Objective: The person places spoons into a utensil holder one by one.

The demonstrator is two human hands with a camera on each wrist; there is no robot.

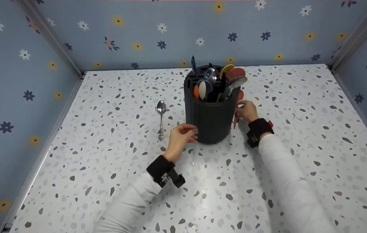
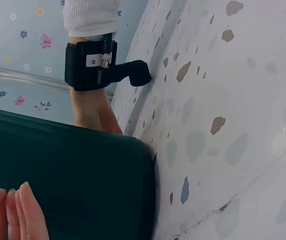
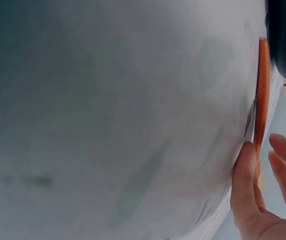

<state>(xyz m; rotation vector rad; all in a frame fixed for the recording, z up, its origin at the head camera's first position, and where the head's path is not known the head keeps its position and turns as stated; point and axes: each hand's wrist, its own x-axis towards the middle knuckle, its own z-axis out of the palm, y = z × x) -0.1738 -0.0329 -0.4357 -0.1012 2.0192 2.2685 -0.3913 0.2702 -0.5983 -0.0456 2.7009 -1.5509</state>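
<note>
A dark cylindrical utensil holder (image 1: 211,121) stands upright, its slotted top bearing several spoons. My left hand (image 1: 181,137) is at its front left side, fingers loosely bent; in the left wrist view the fingertips (image 2: 27,200) come close to the thumb with nothing visible between. At the holder's right side my right hand (image 1: 248,110) is around a red-orange spoon (image 1: 235,120) that lies on the table. In the right wrist view the orange handle (image 3: 263,85) passes by the right hand (image 3: 263,215), whose fingers are spread apart; contact is unclear.
A silver spoon (image 1: 161,118) with an ornate handle lies on the speckled white table (image 1: 105,145) left of the holder. Blue flowered panels (image 1: 157,35) wall the table's back and sides. A black camera band (image 1: 161,170) is strapped on each wrist.
</note>
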